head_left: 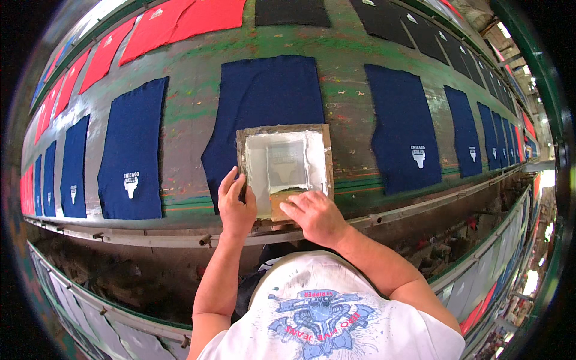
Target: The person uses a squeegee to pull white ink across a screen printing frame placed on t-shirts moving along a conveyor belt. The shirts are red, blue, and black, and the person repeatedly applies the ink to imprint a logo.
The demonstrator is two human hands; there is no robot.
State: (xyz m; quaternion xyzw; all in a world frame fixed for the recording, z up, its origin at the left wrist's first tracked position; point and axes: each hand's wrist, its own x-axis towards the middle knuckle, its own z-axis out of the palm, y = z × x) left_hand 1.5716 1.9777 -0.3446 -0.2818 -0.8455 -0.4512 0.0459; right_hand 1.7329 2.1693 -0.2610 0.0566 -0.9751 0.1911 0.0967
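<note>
A wooden screen printing frame [328, 144] lies on the lower part of a navy fabric piece [270, 90] in front of me. White ink coats the mesh margins, and a pale printed design shows through its middle window. My left hand [236, 207] grips the frame's near left side, thumb inside and fingers outside. With my right hand [318, 219] I grip a brown squeegee [281, 206] standing in the near end of the frame. The squeegee's lower edge is hidden.
More navy pieces with white prints lie on both sides, such as one at left [135, 144] and one at right [402, 132]. Red pieces [159, 27] and black pieces [384, 23] line the far side. A metal rail [150, 239] edges the long table [192, 114].
</note>
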